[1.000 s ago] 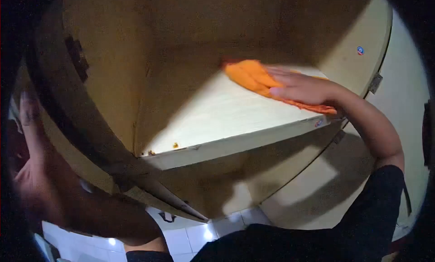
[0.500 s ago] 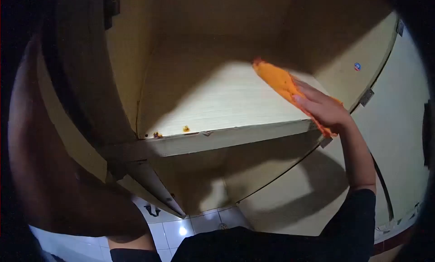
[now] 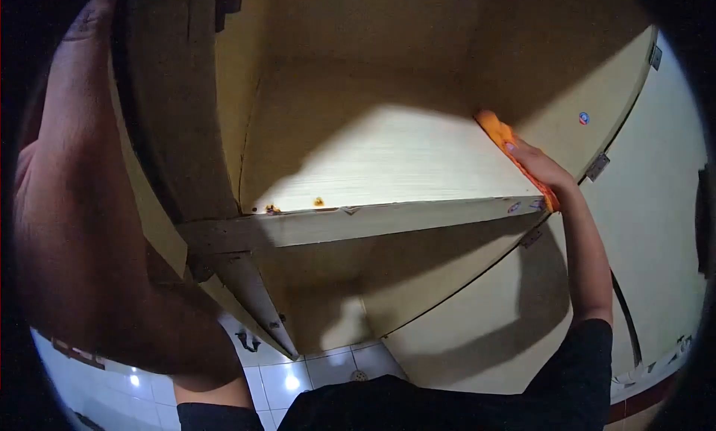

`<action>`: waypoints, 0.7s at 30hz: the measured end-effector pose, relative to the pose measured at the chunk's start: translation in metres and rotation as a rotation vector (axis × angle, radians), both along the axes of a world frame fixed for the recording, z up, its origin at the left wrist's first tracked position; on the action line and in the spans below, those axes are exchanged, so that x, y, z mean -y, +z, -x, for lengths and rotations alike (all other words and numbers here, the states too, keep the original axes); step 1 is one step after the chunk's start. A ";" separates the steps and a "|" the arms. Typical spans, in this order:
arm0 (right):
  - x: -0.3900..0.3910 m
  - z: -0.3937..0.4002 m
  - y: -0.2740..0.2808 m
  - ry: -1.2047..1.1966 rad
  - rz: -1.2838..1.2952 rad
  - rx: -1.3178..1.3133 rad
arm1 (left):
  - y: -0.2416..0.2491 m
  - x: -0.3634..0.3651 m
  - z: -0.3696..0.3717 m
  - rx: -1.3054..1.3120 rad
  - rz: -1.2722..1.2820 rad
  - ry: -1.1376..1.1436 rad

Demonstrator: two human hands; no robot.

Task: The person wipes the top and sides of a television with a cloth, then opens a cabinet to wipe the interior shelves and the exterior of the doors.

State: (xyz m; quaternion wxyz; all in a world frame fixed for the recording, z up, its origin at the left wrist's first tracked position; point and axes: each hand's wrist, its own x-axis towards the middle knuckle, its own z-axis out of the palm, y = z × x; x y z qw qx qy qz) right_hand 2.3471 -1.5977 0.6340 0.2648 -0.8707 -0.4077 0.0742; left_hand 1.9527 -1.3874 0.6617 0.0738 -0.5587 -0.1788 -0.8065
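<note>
My right hand [image 3: 538,166] presses an orange cloth [image 3: 494,129] against the right end of the pale cupboard shelf [image 3: 388,155], where the shelf meets the side wall. The cloth is bunched under the palm and hangs slightly over the front edge. On the left, my raised left arm [image 3: 89,207] stands close to the camera beside the cupboard's left door. Only the base of my left hand [image 3: 99,12] shows at the top left; its fingers are out of sight.
Rusty brown spots [image 3: 319,201] mark the shelf's front left. A small round sticker [image 3: 584,118] is on the right inner wall. The right door [image 3: 649,155] stands open on hinges [image 3: 597,166]. Below are a lower compartment [image 3: 321,304] and white floor tiles [image 3: 328,370] with a drain [image 3: 359,375].
My right hand has slid the cloth rightward along the shelf to the side wall. More of my left forearm shows, and the view has shifted slightly.
</note>
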 end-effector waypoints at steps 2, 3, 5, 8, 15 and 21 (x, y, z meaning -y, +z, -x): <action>-0.008 0.031 0.000 0.131 -0.060 -0.093 | -0.001 0.000 -0.001 0.004 -0.005 -0.003; -0.008 0.032 -0.004 0.159 -0.029 -0.074 | 0.000 0.000 0.001 0.007 -0.007 -0.003; -0.015 0.059 0.002 0.400 0.100 0.151 | -0.003 0.002 -0.003 0.006 -0.007 -0.010; -0.021 0.062 -0.004 0.533 0.052 0.128 | -0.002 0.000 -0.003 0.015 0.005 -0.027; -0.012 0.011 0.003 0.247 -0.032 -0.342 | -0.004 -0.001 -0.005 0.023 0.007 -0.042; -0.026 -0.054 0.004 0.169 0.126 -0.122 | -0.005 0.000 -0.006 0.031 0.020 -0.059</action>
